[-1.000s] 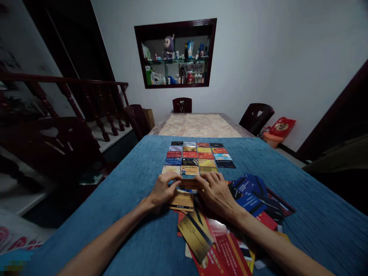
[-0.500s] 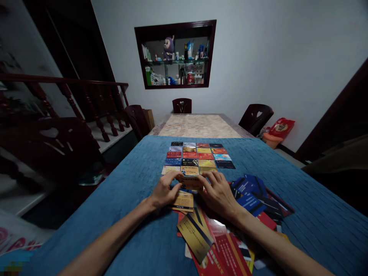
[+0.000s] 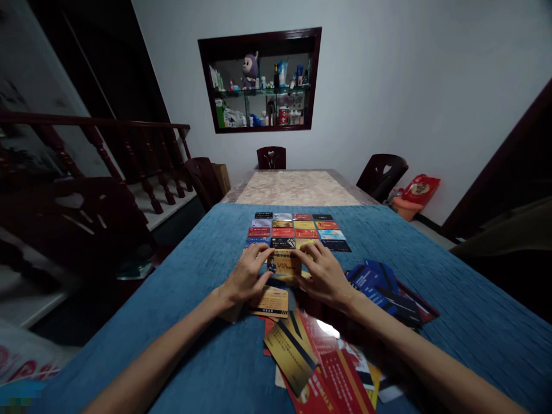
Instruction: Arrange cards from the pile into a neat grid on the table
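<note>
A gold VIP card [image 3: 284, 266] is held up on edge, tilted, between my two hands. My left hand [image 3: 246, 270] pinches its left end between thumb and fingers. At the opposite end, my right hand [image 3: 322, 273] grips it the same way. Just beyond are rows of cards laid side by side, among them a black card [image 3: 283, 243] with a white diamond pattern; the nearest row is partly hidden by my hands. Below the held card lies a yellow card [image 3: 271, 302], and a gold card [image 3: 292, 355] with a dark stripe rests on red cards [image 3: 340, 379].
A pile of blue cards [image 3: 374, 280] lies right of my right hand. Blue cloth [image 3: 185, 322] covers the near table, and a patterned tabletop [image 3: 293, 187] shows beyond it. Chairs [image 3: 383, 177] stand around the table. An orange bin [image 3: 407, 208] sits on the floor at right.
The VIP card has been raised and tilted so its printed front shows more clearly. Both hands have shifted slightly up and away with it. The view has moved a little.
</note>
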Motion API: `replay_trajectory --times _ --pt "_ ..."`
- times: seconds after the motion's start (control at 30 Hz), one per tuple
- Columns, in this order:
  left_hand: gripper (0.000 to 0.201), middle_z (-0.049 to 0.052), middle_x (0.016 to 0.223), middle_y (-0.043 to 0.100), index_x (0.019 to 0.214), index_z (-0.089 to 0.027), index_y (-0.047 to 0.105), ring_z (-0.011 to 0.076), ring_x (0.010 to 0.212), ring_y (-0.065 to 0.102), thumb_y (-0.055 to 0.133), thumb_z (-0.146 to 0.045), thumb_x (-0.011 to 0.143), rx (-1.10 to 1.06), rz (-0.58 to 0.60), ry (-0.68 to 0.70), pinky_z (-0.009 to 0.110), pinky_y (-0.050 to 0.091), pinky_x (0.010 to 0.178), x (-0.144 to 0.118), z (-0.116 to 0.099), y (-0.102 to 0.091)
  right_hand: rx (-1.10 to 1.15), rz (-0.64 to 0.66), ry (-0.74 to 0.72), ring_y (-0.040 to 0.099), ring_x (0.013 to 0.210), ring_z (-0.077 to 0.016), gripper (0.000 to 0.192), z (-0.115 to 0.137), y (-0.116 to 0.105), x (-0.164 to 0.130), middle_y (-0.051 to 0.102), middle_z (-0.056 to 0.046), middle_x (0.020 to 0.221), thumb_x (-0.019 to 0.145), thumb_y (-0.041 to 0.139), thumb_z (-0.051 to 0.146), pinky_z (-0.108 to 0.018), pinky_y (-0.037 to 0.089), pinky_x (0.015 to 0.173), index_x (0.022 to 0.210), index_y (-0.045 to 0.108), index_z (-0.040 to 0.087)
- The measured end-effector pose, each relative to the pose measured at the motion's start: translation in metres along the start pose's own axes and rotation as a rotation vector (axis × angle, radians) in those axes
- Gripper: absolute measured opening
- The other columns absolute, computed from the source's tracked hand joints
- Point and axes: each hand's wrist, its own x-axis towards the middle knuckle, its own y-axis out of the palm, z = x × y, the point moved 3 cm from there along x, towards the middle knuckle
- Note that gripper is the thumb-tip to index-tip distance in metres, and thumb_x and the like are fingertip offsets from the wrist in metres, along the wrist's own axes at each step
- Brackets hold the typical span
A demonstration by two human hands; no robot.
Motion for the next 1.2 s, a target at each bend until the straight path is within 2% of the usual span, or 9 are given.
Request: replay_trajectory --times 0.27,0.53,0.8,0.93,1.2 --pt "0.049 0.014 0.126 0.053 0.128 -0.016 0.048 0.029 0.117 0.051 0.06 -0.016 0.081 0.057 0.073 0.029 0.047 0.046 0.098 0.021 0.012 -0.001 0.118 0.084 -0.018 0.048 0.099 -0.0284 0.041 -0.026 0.007 0.014 0.056 -0.014 0.11 0.083 0.061 0.032 -0.043 0.046 0.083 0.121 0.057 0.016" --pt "0.036 0.011 0.118 0.059 0.114 -0.017 0.057 0.0281 0.112 0.052 0.064 -0.016 0.078 0.034 0.131 -0.048 0.046 0.046 0.096 0.037 0.035 0.017 0.146 0.219 0.068 0.047 0.097 -0.0266 0.036 -0.052 0.034 0.026 0.058 -0.012 0.106 0.08 0.067 0.035 -0.041 0.045 0.085 0.111 0.065 0.015" --pt "0.021 0.009 0.112 0.063 0.103 -0.018 0.062 0.0258 0.106 0.053 0.062 -0.017 0.081 0.047 0.192 -0.075 0.043 0.045 0.091 0.034 0.042 0.029 0.098 0.289 0.181 0.05 0.098 -0.0236 0.03 -0.052 0.048 0.021 0.063 -0.008 0.105 0.081 0.071 0.033 -0.035 0.043 0.082 0.107 0.068 0.02" --pt "0.019 0.01 0.111 0.063 0.1 -0.016 0.064 0.0262 0.106 0.052 0.063 -0.019 0.082 0.061 0.233 -0.083 0.044 0.045 0.091 0.032 0.044 0.034 0.112 0.309 0.165 0.05 0.095 -0.0229 0.019 -0.051 0.049 0.019 0.065 -0.007 0.101 0.082 0.07 0.034 -0.035 0.042 0.083 0.095 0.07 0.021" --pt "0.02 0.01 0.112 0.063 0.103 -0.017 0.064 0.0258 0.107 0.052 0.062 -0.021 0.083 0.086 0.266 -0.069 0.044 0.043 0.093 0.027 0.044 0.038 0.122 0.346 0.154 0.051 0.093 -0.0216 0.017 -0.047 0.051 0.016 0.067 -0.007 0.097 0.081 0.071 0.033 -0.035 0.04 0.086 0.09 0.071 0.019"
